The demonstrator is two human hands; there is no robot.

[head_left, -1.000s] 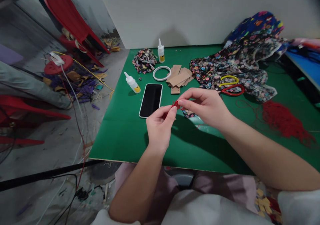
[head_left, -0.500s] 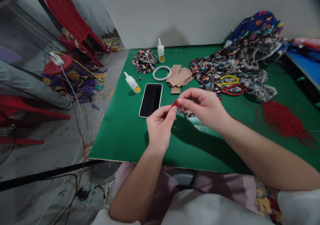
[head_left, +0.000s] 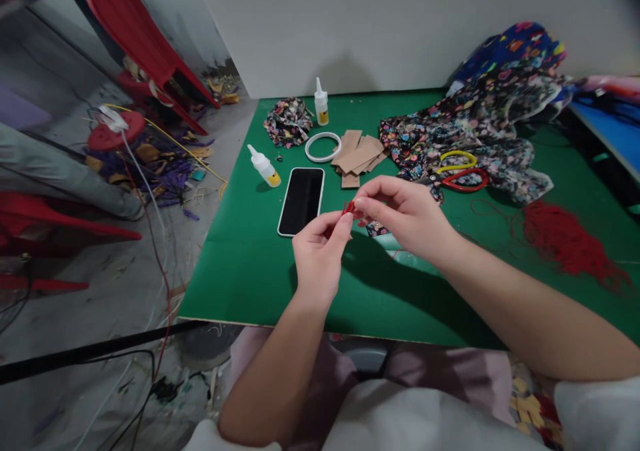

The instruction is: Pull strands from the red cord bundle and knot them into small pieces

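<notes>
Between thumb and fingers, my left hand [head_left: 323,247] pinches a small bundle of red string [head_left: 349,208] above the green table. My right hand [head_left: 404,212] closes on the same bundle from the other side, thumb against forefinger. The fingers cover most of the bundle, so its form is unclear. Just under my right hand a piece of floral fabric [head_left: 377,229] partly shows. Scissors [head_left: 459,172] with one yellow and one red handle lie beyond that hand, their blades mostly hidden. A tangle of red string [head_left: 570,244] spreads at the right.
A phone [head_left: 301,201], two glue bottles [head_left: 265,167], a white tape ring [head_left: 323,147] and brown card strips [head_left: 361,155] lie past my hands. Floral cloth [head_left: 465,114] heaps at the back right. A white panel [head_left: 350,31] stands behind the table. Cables and red chairs [head_left: 150,44] are at left.
Hardly anything differs. Both hands stay in place with the red string, and the fingers shift only slightly.
</notes>
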